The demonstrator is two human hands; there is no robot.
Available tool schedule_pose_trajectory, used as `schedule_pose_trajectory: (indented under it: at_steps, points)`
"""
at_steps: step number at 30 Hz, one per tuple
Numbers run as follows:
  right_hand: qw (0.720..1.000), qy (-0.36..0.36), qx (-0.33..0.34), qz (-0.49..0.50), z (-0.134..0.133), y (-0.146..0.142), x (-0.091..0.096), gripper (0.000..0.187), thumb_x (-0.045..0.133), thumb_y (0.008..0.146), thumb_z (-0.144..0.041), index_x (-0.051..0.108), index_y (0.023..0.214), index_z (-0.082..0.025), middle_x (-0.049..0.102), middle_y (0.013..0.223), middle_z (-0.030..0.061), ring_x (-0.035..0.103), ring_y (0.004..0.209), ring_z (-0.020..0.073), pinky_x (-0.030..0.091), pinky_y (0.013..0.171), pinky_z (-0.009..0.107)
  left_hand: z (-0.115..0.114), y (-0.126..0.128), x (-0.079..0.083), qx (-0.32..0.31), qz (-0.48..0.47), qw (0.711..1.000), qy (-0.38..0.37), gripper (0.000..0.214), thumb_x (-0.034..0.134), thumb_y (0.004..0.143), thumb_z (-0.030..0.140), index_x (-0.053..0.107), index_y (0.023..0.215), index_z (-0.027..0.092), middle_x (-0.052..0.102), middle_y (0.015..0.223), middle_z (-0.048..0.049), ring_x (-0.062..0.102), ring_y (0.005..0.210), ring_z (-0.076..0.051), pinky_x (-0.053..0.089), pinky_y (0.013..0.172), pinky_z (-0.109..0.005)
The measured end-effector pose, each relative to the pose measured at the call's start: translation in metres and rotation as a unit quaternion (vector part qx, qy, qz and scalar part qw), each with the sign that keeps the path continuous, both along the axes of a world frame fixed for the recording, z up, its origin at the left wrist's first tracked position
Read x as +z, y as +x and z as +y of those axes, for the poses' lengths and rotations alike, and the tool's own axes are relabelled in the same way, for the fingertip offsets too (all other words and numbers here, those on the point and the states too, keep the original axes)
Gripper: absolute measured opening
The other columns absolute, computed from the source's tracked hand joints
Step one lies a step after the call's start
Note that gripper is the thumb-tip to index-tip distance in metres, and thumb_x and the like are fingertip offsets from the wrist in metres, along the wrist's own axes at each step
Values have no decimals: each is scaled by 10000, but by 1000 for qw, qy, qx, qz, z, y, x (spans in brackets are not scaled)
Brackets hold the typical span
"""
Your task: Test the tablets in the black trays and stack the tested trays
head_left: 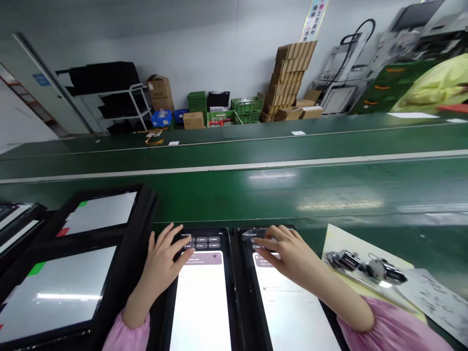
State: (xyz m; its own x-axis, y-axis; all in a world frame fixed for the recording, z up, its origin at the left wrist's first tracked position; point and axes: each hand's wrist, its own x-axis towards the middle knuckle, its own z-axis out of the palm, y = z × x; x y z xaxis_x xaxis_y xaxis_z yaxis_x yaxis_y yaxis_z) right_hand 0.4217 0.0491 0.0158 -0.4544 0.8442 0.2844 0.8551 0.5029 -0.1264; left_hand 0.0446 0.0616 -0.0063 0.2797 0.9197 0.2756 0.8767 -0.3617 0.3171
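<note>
Two lit tablets lie side by side in front of me, both with a row of grey buttons and a notification panel near the top of a white screen. Over the upper left of the left tablet (pixel 203 307) is my left hand (pixel 163 258), its fingers spread and empty. My right hand (pixel 287 251) reaches across the top of the right tablet (pixel 288 307), fingers apart and bent downward, holding nothing. Fingertips of both hands are at the button rows; whether they press the glass I cannot tell.
Further tablets with grey screens, such as one tablet (pixel 66 287) with green and red corner marks, lie at left. On the right, metal clamp-like pieces (pixel 365 267) rest on papers (pixel 435 297). Beyond runs a green conveyor (pixel 219 187). A person in yellow (pixel 435 83) is at far right.
</note>
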Motion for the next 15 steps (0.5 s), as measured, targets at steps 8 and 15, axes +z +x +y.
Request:
schedule_pose_trajectory:
  at_steps: [8, 15]
  points:
    - [1000, -15, 5, 22, 0, 3, -5, 285, 546, 1090, -333, 801, 1198, -267, 669, 915, 81, 647, 848, 245, 458, 699, 381, -5, -2, -2, 2, 2, 1000, 5, 330, 527, 1081, 439, 756, 1307, 367, 643, 1535, -70, 473, 1533, -371, 219, 1260, -801]
    - [995, -46, -24, 83, -6, -12, 0, 297, 529, 1091, -321, 814, 1071, -237, 673, 882, 89, 613, 875, 239, 455, 777, 385, -7, -3, -3, 0, -26, 1000, 10, 352, 507, 1064, 470, 775, 1259, 352, 653, 1515, -80, 492, 1513, -392, 201, 1277, -777]
